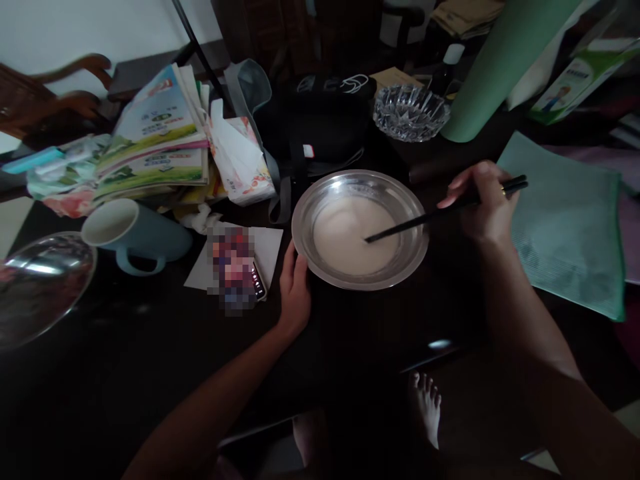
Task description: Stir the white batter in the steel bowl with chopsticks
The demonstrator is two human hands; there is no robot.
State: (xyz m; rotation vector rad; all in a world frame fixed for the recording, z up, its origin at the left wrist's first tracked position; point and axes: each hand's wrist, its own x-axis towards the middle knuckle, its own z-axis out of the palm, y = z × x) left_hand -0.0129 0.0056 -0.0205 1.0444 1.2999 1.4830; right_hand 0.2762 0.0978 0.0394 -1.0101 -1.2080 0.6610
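Observation:
A shiny metal bowl [303, 230] holds a pale, milky liquid [345, 230]. My left hand [296, 287] rests against the bowl's left side, fingers along the wall below the rim and partly hidden by it. Right of the bowl, my right hand [487, 207] is closed around black chopsticks [425, 217], which slant down to the left over the rim. Their tips dip into the liquid near the bowl's middle. Whether there is one stick or a pair pressed together is hard to see.
Left of the bowl lie a phone [257, 277] on white paper, a blue mug [165, 233] and a metal lid [45, 287]. Behind stand books [155, 133], a tissue pack [240, 160], a black bag [325, 127], a glass ashtray [413, 113] and a green cylinder [505, 67]. A mesh pouch [565, 233] lies right.

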